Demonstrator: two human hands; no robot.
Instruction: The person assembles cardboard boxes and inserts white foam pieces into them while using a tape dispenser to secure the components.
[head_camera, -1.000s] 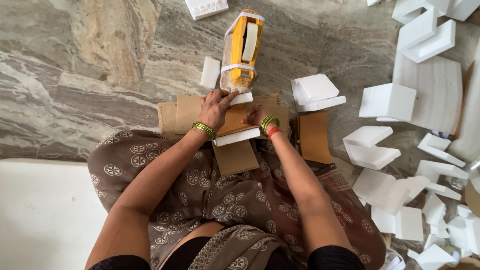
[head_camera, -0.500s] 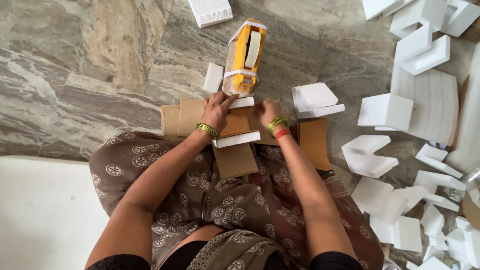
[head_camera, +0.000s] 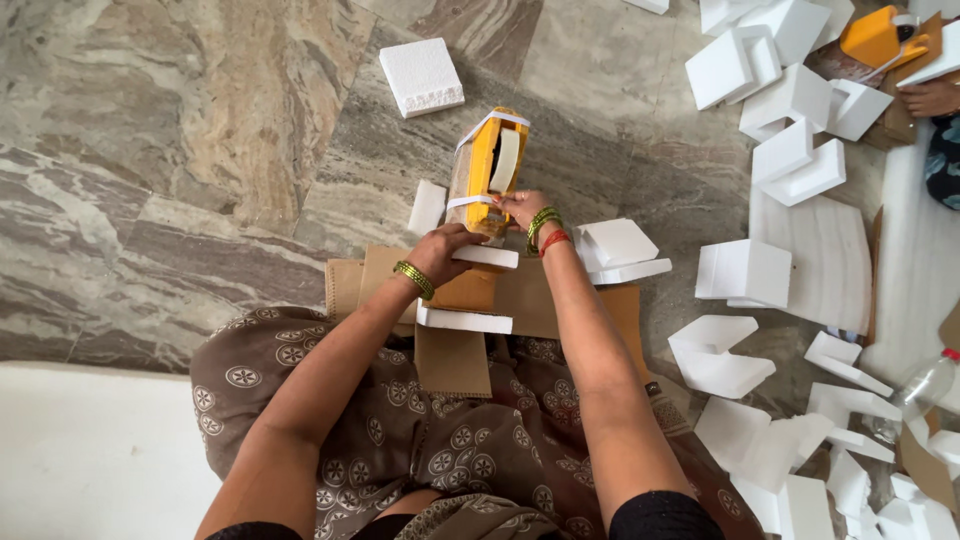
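Yellow appliance (head_camera: 487, 170), wrapped in clear film and banded with white straps, stood tilted on the marble floor (head_camera: 180, 150) just beyond the person's knees. Half a second before, both hands had lain lower, on the cardboard; the right hand (head_camera: 518, 208) had since risen and clamped on the appliance's near end, which suggested the package was being steadied. The left hand (head_camera: 445, 250) lay with its fingers closed over a flat white foam slab (head_camera: 485, 257) touching the appliance's base. Beneath lay a second foam slab (head_camera: 465, 320) on flattened brown cardboard (head_camera: 450, 355), matte and creased, spread across the lap. A square foam block (head_camera: 421, 75), grainy-surfaced, lay apart on the floor ahead. Moulded foam corner pieces (head_camera: 790, 100), angular and bright white, were scattered to the right.
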